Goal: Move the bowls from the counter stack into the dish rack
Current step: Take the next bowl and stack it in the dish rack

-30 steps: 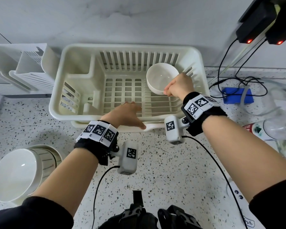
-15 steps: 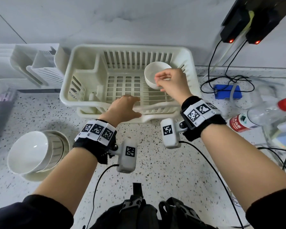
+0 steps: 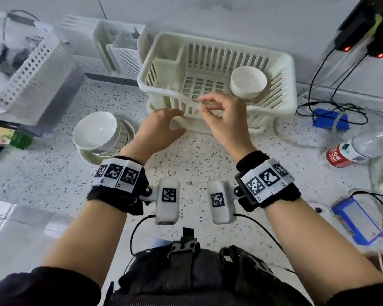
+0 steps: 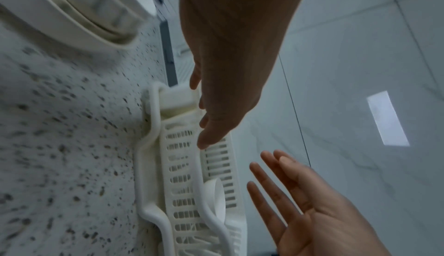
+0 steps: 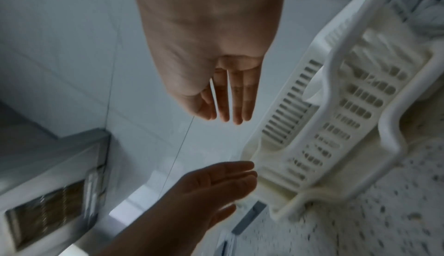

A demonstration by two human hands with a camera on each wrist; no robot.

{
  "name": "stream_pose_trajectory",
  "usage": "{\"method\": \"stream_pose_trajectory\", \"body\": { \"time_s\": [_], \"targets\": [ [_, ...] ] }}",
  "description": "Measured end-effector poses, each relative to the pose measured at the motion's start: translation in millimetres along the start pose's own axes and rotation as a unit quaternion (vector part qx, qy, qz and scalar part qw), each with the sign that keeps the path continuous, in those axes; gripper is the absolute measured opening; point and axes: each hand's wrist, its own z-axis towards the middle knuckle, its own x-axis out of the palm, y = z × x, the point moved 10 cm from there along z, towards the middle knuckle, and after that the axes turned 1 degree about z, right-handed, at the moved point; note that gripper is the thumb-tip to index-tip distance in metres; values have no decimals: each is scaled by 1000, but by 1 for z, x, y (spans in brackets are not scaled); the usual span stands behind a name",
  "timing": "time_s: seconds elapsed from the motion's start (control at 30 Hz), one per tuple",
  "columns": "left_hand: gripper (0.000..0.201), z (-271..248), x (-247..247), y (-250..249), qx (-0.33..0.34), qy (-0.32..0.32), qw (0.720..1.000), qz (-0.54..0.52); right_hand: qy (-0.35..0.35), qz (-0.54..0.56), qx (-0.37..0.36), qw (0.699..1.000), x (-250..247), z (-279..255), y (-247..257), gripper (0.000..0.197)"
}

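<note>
Both hands were held empty above the speckled counter (image 3: 186, 155), fingers relaxed. The left hand (image 3: 157, 133) was positioned nearer the bowl stack (image 3: 100, 135), which lay to its left. Beyond the right hand (image 3: 226, 120), one bowl (image 3: 248, 85) was seen tilted inside the dish rack (image 3: 281, 102).

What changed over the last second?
The right hand let go of the bowl in the dish rack and drew back, now empty. The left hand came off the rack's front rim, toward the counter stack. Bowl, rack and stack stayed put.
</note>
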Motion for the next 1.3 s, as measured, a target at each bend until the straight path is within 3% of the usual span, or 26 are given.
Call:
{"method": "stream_pose_trajectory", "body": {
  "time_s": [0.17,0.3,0.37,0.5,0.6,0.63,0.7,0.87,1.03,1.3],
  "targets": [
    [40,-33,-33,49,-36,-45,998,-4,102,-59,3,993,68,-23,24,27],
    [35,-55,-74,104,-72,-104,992,5,252,-103,51,961,145,-36,33,40],
    [36,-65,-94,134,-95,-132,987,-11,294,-104,71,948,175,-40,41,42],
    [42,-83,-121,204,-153,-153,976,-18,272,-107,116,949,218,-32,49,48],
    [45,-87,-101,237,-196,-73,978,-3,243,-140,140,950,229,-26,39,45],
    [46,-91,-101,269,-218,-37,975,-6,242,-150,150,947,257,-25,42,45],
    [47,-94,-76,276,-228,15,973,-32,238,-158,170,943,256,-26,34,46],
    [44,-91,-50,283,-194,66,972,-118,224,-178,223,932,276,-27,14,48],
    [45,-88,-44,289,-194,49,968,-154,209,-182,239,931,283,-24,6,49],
    [50,-91,-40,292,-178,45,968,-174,191,-228,203,933,284,-16,19,50]
  ]
}}
